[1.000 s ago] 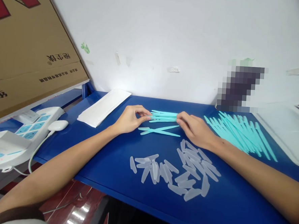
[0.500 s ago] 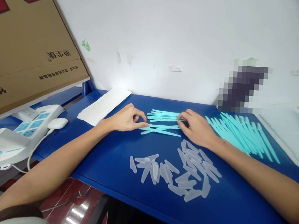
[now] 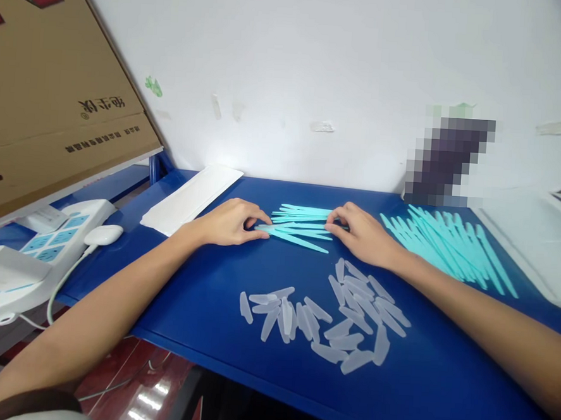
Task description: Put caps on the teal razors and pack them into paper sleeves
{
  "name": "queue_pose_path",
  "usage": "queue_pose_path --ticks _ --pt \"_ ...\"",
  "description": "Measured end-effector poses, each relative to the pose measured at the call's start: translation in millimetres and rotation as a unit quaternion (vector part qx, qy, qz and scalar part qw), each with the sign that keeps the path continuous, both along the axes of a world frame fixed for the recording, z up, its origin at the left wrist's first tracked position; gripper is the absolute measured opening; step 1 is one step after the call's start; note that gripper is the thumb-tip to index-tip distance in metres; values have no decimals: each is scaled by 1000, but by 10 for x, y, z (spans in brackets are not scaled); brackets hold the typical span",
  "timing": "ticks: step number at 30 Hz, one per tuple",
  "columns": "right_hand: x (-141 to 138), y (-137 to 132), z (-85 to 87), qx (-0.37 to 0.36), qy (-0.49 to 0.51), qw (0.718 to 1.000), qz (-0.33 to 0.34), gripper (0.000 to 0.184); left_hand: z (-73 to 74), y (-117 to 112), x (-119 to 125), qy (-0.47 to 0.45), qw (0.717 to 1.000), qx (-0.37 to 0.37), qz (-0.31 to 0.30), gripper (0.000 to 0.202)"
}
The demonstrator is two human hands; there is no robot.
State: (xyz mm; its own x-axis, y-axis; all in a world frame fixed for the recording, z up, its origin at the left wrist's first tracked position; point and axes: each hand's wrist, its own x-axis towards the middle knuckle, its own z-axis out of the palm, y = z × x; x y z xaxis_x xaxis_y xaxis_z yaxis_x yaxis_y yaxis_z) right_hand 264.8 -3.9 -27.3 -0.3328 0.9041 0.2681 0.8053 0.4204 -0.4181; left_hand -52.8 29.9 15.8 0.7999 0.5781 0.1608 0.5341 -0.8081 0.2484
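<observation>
Flat turquoise plastic sticks (image 3: 302, 231) lie in a small group between my two hands on the blue table. Thumb and fingers of my left hand (image 3: 235, 223) are pinched on the left ends of the nearest sticks, which fan out to the right. At the other end my right hand (image 3: 355, 230) has thumb and index finger closed on the tip of a stick; its other fingers are curled. Just behind, more turquoise sticks (image 3: 304, 210) lie side by side. Nearer me are loose translucent plastic covers (image 3: 358, 297), in two loose clusters.
A larger heap of turquoise sticks (image 3: 449, 249) lies beyond my right forearm, beside a clear plastic tray (image 3: 535, 244). A white flat packet (image 3: 193, 198) rests at the back left. A power strip (image 3: 60, 241) and cardboard box (image 3: 65, 76) stand at far left.
The near sticks, crossed before, now spread from a common point at my left fingers. My right fingers have shifted toward the near sticks. The view has moved slightly.
</observation>
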Motion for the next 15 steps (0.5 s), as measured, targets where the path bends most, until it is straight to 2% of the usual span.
queue_pose_path --ticks 5,11,15 --pt "32 38 -31 -14 11 1000 10 25 -12 1 -8 -4 1000 22 -5 33" --pt "-6 -41 26 11 74 997 6 29 -21 -27 30 -20 999 -21 -28 30" --pt "-25 -75 66 23 94 995 -16 27 -55 -31 44 -28 999 -26 -26 37"
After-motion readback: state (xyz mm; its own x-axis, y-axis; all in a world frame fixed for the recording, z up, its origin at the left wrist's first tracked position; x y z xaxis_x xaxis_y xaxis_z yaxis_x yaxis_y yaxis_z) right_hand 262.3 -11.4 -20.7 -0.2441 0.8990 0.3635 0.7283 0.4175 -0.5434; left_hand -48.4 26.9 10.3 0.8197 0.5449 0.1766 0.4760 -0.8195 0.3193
